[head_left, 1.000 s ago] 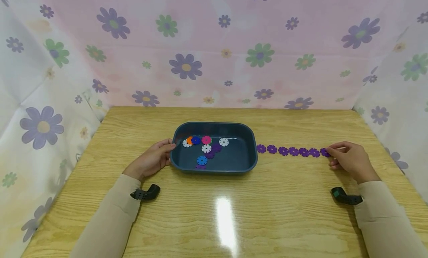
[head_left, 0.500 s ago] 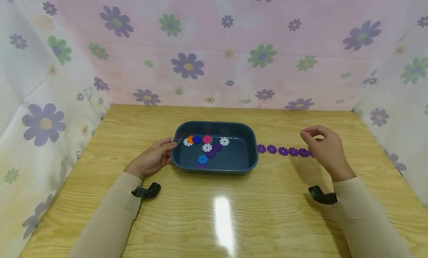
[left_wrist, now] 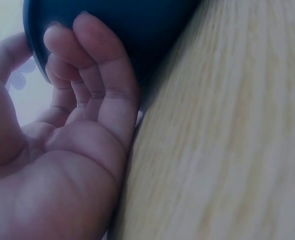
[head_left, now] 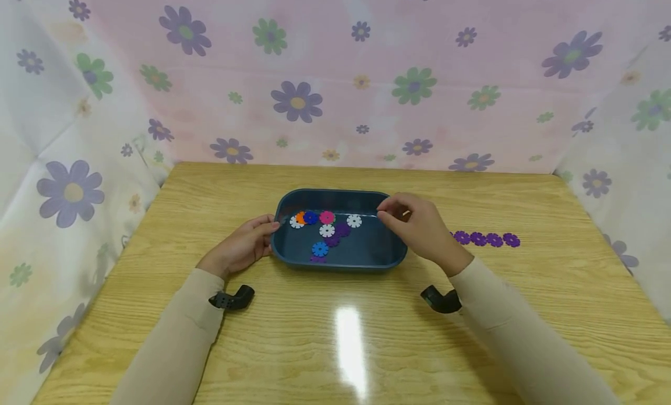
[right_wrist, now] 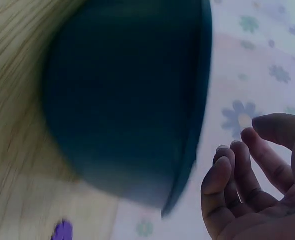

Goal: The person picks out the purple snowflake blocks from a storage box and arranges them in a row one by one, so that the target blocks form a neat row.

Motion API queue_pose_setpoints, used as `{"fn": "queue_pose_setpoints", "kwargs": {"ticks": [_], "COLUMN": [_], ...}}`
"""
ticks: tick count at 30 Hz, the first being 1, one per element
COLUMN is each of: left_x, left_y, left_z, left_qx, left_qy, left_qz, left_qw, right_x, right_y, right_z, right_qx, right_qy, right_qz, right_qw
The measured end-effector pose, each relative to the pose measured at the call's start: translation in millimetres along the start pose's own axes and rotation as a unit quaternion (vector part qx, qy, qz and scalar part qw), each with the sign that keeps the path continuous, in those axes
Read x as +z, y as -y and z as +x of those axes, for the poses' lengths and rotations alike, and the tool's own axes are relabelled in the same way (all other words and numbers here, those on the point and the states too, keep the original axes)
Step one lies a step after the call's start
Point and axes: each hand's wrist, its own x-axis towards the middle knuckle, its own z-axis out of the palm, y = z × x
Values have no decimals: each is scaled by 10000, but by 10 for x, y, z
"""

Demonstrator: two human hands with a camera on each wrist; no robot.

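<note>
A dark blue plastic tray (head_left: pixel 341 268) stands on the wooden table. Its left end is held by my left hand (head_left: pixel 242 246), thumb over the rim and fingers against the outer wall; the left wrist view shows those fingers (left_wrist: pixel 107 55) at the tray's side. Above the tray's right end hovers my right hand (head_left: pixel 421 230), fingers loosely bent, nothing between them in the right wrist view. Inside the tray lie several notched flower-shaped discs: white (head_left: pixel 354 221), orange, pink (head_left: pixel 327 217), blue (head_left: pixel 320 249) and purple (head_left: pixel 343 229). A row of purple discs (head_left: pixel 478 239) is partly hidden behind my right hand.
The purple row lies on the table (head_left: pixel 293 335) to the right of the tray. A pink floral cloth (head_left: pixel 335 73) hangs behind the table, with white floral cloth at both sides. Each wrist wears a black camera mount (head_left: pixel 441 300).
My right hand has left the far right purple disc, which now lies at the row's end, and has moved left over the tray. My left hand keeps its hold on the tray.
</note>
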Motion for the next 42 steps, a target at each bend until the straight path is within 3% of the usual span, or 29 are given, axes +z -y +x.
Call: {"fn": "queue_pose_setpoints", "kwargs": {"ticks": [10,21,42], "left_x": [-5,6,-9], "left_y": [15,-5,11], "left_z": [8,-9,9], "left_qx": [114,12,72], "left_qy": [82,-34,-9], "left_qz": [-49,-139,-17], "left_qw": [9999,9999,10000], "right_x": [374,602,684], "right_y": [137,6,-160], "right_z": [374,656,670], "right_qx": [-90,296,1050], "right_qy": [1105,1865,2080], "right_qz": [-383,-478,-405], "right_qw": [9931,9808,9716]}}
